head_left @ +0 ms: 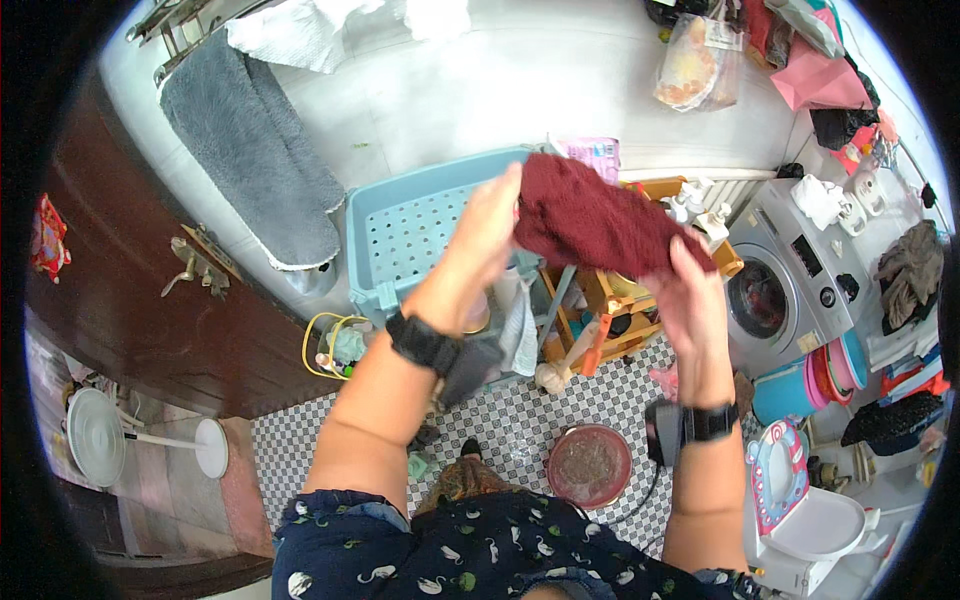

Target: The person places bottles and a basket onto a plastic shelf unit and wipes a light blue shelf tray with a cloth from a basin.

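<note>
A dark red cloth point(606, 218) with a soft, textured surface is stretched between my two hands at chest height. My left hand point(487, 228) is closed on its upper left end, slightly blurred. At the lower right end, my right hand point(690, 300) grips the cloth with the thumb on top. Just below and left of the cloth, a light blue plastic rack point(385, 215) shows its perforated top tray. Whether the cloth is a towel or a garment, I cannot tell.
A wooden shelf point(625, 345) with bottles stands under the cloth. To the right are a grey washing machine point(765, 290) and a toilet point(815, 515) with a child seat. A red basin point(590, 467) sits on the checkered floor. A grey towel point(250, 150) hangs left, near the brown door point(130, 240).
</note>
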`<act>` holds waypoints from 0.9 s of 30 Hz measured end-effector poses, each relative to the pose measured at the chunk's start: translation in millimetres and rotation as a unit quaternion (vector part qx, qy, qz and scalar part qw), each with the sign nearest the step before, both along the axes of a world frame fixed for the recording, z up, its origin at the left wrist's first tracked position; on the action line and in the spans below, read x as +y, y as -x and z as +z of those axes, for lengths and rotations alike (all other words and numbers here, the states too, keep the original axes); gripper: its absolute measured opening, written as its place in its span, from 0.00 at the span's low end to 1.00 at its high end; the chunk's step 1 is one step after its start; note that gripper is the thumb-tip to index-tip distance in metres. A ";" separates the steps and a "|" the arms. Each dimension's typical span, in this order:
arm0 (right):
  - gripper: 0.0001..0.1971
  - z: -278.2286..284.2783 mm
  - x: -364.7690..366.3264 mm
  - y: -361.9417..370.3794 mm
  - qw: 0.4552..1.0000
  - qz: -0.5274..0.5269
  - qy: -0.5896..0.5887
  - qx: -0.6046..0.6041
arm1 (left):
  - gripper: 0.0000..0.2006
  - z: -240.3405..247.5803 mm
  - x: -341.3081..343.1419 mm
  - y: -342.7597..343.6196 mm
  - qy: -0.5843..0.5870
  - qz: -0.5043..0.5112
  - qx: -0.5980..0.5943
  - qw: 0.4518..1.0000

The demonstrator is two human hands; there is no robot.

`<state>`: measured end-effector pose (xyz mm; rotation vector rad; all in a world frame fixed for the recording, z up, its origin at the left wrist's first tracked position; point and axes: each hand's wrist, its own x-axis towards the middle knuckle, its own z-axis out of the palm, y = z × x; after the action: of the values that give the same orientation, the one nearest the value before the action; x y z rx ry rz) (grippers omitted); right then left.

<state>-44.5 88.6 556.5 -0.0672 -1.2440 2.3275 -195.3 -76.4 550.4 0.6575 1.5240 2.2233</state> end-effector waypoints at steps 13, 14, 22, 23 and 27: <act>0.21 -33.3 -46.1 146.7 0.728 0.019 -0.660 -0.184 | 0.12 -42.0 -126.9 117.8 0.334 0.023 0.153 0.930; 0.21 -35.4 -46.4 154.5 0.717 0.047 -0.663 -0.210 | 0.12 -41.1 -133.7 118.3 0.335 0.022 0.150 0.930; 0.34 -51.4 -94.3 227.5 0.474 0.196 -0.800 -0.313 | 0.08 -62.2 -160.9 106.8 0.330 0.098 0.369 0.863; 0.33 -67.6 -97.6 237.4 0.503 0.227 -0.775 -0.309 | 0.08 -67.1 -159.5 104.6 0.305 0.116 0.390 0.861; 0.27 -59.7 -142.5 228.9 0.475 0.251 -0.794 -0.286 | 0.08 -78.5 -162.9 102.4 0.308 0.203 0.380 0.848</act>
<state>-273.5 -53.9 496.9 0.2045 -3.5359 0.3587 -297.7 -239.3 471.9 1.1437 2.8224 1.5562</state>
